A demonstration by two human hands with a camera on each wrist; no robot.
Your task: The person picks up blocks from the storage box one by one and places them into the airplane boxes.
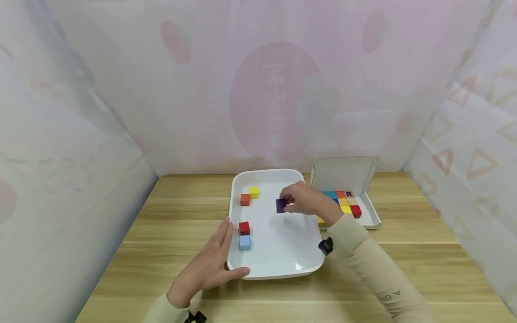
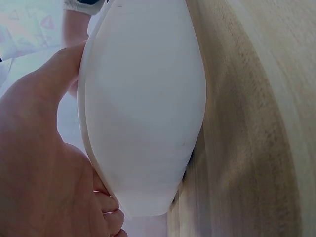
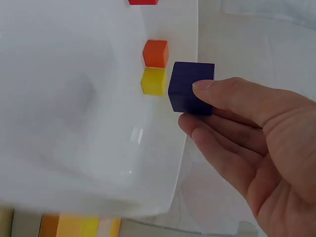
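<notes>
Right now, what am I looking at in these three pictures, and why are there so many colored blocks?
No machine here: these are a person's two bare hands, with a camera on the head and one on each wrist. The big picture comes from the head camera, looking down at a wooden table. On it sits a white tray holding an orange block touching a yellow block, and a red block touching a light blue block. Beside the tray is an open cardboard box with more colored blocks. The right hand pinches a purple block over the tray; its wrist camera shows that up close. The left hand rests flat against the tray's edge, which fills its wrist picture. Why so many blocks, the pictures don't say.
</notes>
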